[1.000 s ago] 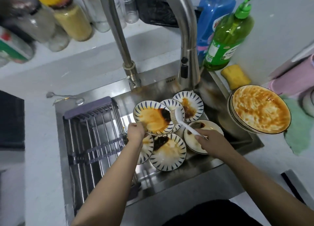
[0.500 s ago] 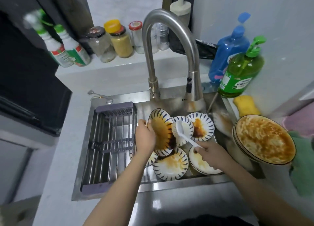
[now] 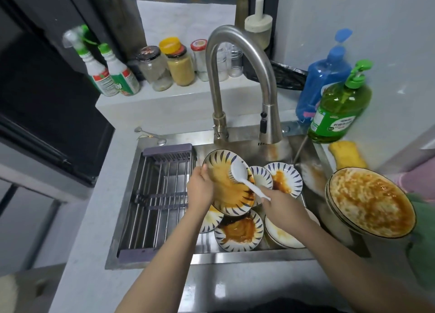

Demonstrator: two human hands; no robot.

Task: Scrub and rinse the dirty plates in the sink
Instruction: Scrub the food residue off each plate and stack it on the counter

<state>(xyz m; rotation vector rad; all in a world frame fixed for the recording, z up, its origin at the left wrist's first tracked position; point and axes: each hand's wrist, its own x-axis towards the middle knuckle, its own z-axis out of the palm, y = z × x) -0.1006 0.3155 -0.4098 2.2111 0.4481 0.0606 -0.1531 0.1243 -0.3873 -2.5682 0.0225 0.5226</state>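
Observation:
My left hand (image 3: 200, 190) grips the left rim of a blue-striped plate (image 3: 226, 195) smeared with orange-brown sauce, holding it tilted above the steel sink (image 3: 235, 253). My right hand (image 3: 280, 206) holds the handle of a white dish brush (image 3: 240, 171), whose head lies against the plate's upper face. Several more dirty striped plates lie in the sink below, among them one (image 3: 239, 230) at the front and one (image 3: 283, 179) at the back. No water runs from the faucet (image 3: 270, 124).
A grey drying rack (image 3: 160, 199) fills the sink's left part. A stack of large sauce-covered plates (image 3: 369, 202) sits on the right rim. Green (image 3: 339, 110) and blue soap bottles, a yellow sponge (image 3: 348, 157), jars and spray bottles line the back ledge.
The plate in my left hand has turned from nearly edge-on to face the camera, and the brush head has moved left onto its sauce-covered face. The head camera has tipped back.

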